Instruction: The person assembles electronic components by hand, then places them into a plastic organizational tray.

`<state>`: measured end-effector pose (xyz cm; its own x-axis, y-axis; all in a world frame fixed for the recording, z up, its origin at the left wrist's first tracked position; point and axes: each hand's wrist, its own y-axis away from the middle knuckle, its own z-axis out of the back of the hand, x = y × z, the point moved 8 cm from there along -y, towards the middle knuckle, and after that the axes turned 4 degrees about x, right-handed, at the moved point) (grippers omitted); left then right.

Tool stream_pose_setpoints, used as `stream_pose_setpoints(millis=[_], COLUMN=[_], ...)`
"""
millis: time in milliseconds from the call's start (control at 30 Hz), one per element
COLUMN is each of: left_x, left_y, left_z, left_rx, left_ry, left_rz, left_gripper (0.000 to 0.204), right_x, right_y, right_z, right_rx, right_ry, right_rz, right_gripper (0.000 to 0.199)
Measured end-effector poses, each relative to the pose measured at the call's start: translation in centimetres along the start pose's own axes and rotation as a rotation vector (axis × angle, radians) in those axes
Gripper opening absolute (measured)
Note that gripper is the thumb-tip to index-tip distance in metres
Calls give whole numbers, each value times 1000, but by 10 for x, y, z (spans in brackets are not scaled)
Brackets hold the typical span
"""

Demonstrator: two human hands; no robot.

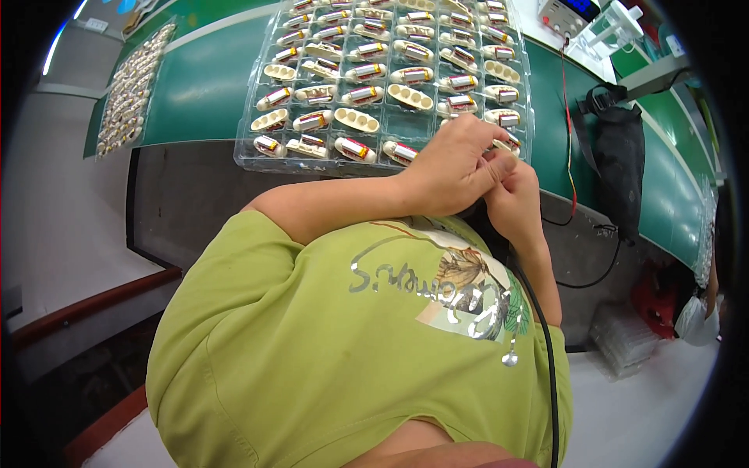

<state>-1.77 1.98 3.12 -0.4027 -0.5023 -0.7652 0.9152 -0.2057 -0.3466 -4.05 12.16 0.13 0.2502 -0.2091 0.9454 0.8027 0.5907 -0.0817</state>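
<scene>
My left hand [451, 165] and my right hand [515, 196] meet over the near right corner of a clear plastic tray [243, 152]. Both are closed, thumbs and fingertips pressed together around something mostly hidden; a bit of cream and dark red shows just beyond them. The tray's compartments hold many cream oval shells. Some, like the shell [357, 120], show a row of round hollows; others, like the shell [355, 150], carry a small silver, red and yellow cylinder. Left of my hands, one compartment [412, 129] has no shell in it.
The tray lies on a green tabletop [195, 101]. Another filled tray [134, 97] sits far left. On the right are a power supply [566, 19], a red wire [569, 132], a black bag [620, 164] hanging over the edge and a clear stand [612, 35].
</scene>
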Motion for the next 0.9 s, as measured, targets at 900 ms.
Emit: stream_pose_setpoints(millis=[900], left_x=[15], left_y=[-3], left_z=[9], left_rx=[271], left_ry=[520], left_rz=[114], left_gripper=[52], right_x=[22], right_y=[3], right_z=[30], right_rx=[-137], right_ry=[139], right_rz=[168], right_gripper=[21])
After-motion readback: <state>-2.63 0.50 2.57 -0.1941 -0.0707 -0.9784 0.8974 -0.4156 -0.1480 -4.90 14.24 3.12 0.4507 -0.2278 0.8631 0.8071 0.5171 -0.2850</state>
